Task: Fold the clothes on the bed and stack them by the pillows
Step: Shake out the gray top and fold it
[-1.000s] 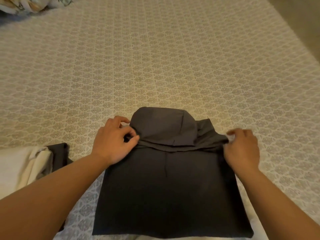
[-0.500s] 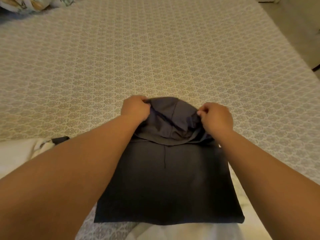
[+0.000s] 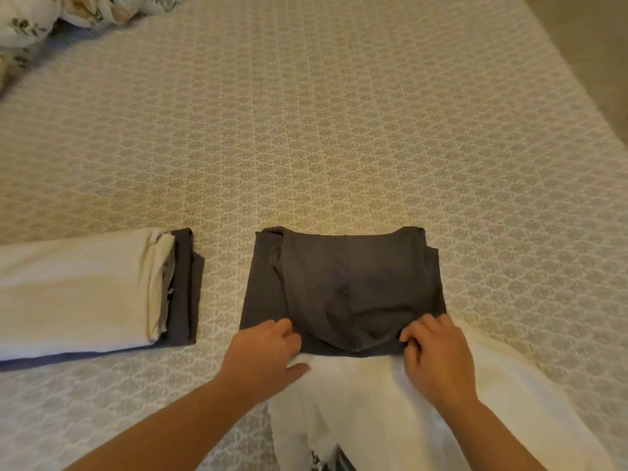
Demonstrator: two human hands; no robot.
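Now dark hoodie (image 3: pixel 343 283), squarely folded

I see the bed (image 3: pixel 339 130) in its patterned cover. On it lie a folded dark hoodie (image 3: pixel 343 283), a cream-and-dark folded stack (image 3: pixel 102 290), a white garment (image 3: pixel 373 402) and floral pillows (image 3: pixel 40 18).

I'm seeing matt dark grey cloth on the folded hoodie (image 3: pixel 346 287), soft and smooth. Bedspread (image 3: pixel 339 130) looks like woven fabric with a fine raised pattern. White garment (image 3: pixel 373 402) below reads as plain matt cotton-like cloth.
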